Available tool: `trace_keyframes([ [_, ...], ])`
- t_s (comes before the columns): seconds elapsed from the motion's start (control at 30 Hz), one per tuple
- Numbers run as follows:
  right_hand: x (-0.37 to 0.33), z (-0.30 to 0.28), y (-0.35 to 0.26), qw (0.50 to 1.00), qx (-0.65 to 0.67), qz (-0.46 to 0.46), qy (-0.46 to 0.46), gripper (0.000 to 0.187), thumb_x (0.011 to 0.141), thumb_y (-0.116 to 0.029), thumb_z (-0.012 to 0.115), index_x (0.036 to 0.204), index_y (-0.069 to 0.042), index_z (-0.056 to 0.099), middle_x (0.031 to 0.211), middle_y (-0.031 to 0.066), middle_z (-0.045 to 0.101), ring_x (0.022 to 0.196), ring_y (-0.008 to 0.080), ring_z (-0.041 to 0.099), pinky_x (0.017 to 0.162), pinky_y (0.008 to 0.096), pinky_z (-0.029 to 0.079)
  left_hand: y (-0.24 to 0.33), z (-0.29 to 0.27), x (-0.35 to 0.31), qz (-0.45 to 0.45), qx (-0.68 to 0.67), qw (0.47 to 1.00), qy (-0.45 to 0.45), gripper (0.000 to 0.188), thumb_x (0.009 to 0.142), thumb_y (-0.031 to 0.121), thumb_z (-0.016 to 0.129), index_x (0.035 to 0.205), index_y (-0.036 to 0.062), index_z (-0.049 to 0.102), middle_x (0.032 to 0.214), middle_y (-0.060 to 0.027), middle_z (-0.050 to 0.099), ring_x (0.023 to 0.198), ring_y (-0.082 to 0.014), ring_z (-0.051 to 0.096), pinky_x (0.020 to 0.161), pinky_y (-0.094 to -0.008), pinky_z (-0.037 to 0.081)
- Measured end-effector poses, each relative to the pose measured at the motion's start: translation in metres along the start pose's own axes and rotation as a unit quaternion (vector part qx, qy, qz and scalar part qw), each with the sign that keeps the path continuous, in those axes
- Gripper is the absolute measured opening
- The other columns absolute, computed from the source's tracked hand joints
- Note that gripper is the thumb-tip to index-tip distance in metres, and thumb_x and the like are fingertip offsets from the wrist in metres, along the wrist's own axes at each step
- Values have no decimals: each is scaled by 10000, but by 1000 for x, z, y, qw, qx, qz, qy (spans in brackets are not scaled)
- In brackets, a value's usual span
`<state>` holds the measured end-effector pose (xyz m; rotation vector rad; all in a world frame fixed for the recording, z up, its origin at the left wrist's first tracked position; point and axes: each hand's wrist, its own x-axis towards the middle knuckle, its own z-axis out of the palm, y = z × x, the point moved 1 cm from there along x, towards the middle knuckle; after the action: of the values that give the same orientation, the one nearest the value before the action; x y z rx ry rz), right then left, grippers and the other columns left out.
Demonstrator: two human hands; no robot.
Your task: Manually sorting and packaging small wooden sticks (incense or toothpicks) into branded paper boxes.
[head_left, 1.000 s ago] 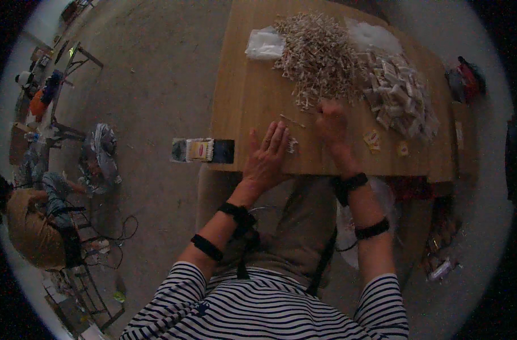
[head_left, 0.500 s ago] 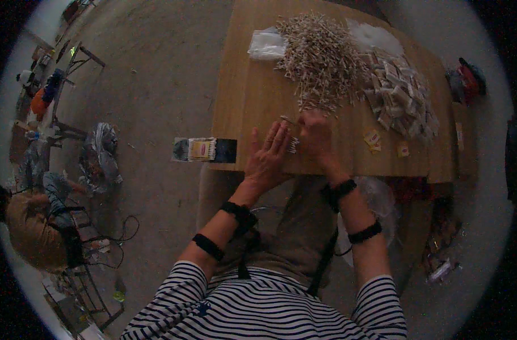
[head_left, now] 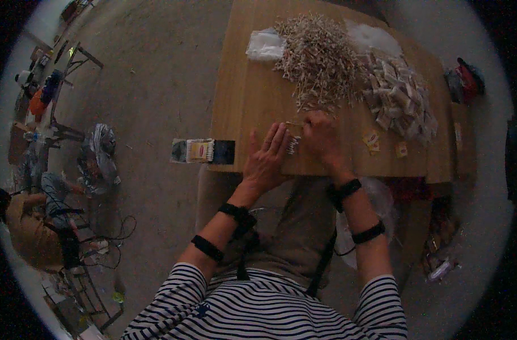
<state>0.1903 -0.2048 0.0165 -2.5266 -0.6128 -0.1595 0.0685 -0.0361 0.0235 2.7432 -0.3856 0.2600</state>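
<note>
My left hand [head_left: 266, 154] lies flat near the front edge of the table [head_left: 250, 107], fingers stretched out and thumb apart. A small row of cotton swabs [head_left: 293, 145] lies beside its fingertips, partly covered by them. My right hand [head_left: 323, 136] is closed just to the right of this row. From its fingertips a single cotton swab [head_left: 294, 123] points left toward the left hand's fingertips. Ahead of both hands spreads a large loose heap of cotton swabs [head_left: 321, 56].
Many filled packets [head_left: 403, 96] are piled at the right. Small yellow cards [head_left: 372, 140] lie before them. Clear plastic bags [head_left: 266, 45] sit at the far left. A packet of swabs [head_left: 200, 151] on a dark pad overhangs the left edge. Another person [head_left: 37, 232] sits at lower left.
My right hand has shifted slightly and turned, showing more of its back. The single swab between the hands now lies nearly level. The left hand stays almost in place.
</note>
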Motion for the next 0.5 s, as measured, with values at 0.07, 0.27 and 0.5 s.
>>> trace_keyframes([
  [0.07, 6, -1, -1, 996, -39, 63, 44, 179, 858, -148, 621, 1000, -41, 638, 1021, 189, 634, 959, 398, 621, 828, 498, 503, -1, 1, -2, -4, 5, 1000, -6, 1153, 582, 574, 829, 1493, 46, 356, 1612, -116, 259, 1511, -258, 205, 1155, -672, 140],
  [0.27, 20, -5, 6, 992, -71, 78, 64, 194, 845, -127, 607, 1023, -56, 633, 1053, 203, 611, 922, 413, 618, 789, 507, 524, 1, 0, 0, -4, 5, 1000, -15, 1149, 590, 548, 836, 1499, 47, 344, 1619, -110, 245, 1511, -256, 206, 1158, -670, 138],
  [0.5, 32, 1, 16, 979, -203, -32, -12, 100, 859, -138, 600, 925, -72, 636, 1017, 183, 616, 882, 392, 640, 748, 504, 523, 1, -2, 0, -6, -1, 1000, -13, 1124, 601, 549, 824, 1491, 45, 357, 1614, -111, 258, 1511, -258, 204, 1159, -670, 139],
])
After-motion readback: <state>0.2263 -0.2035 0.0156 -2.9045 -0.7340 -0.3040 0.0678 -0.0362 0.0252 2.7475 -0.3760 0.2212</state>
